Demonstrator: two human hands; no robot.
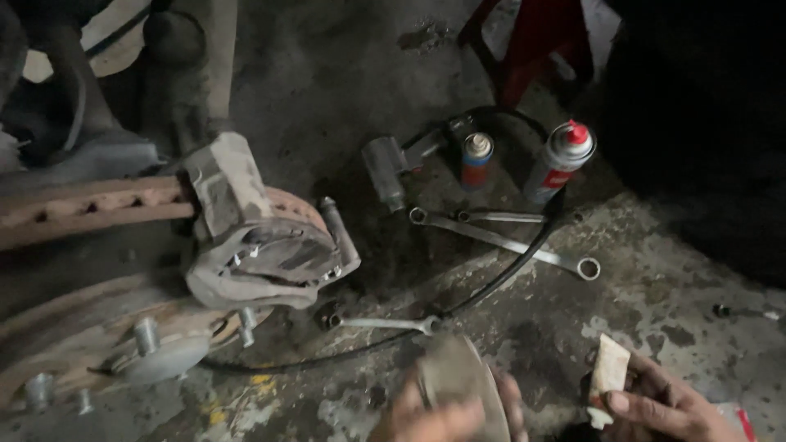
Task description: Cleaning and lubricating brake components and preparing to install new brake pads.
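Left hand (446,413), low in the head view: fingers wrapped round a flat grey brake pad (460,378), blurred; right hand (659,405), just beside: thumb and fingers pinching a small pale tube (607,375). On the stained concrete floor (655,286) beyond: ratchet wrench (381,322), black hose (491,282), two ring spanners (503,233), grey air tool (389,168), two spray cans (524,160). Left: brake caliper (258,245) over rusty disc (82,327), wheel studs (146,334) showing.
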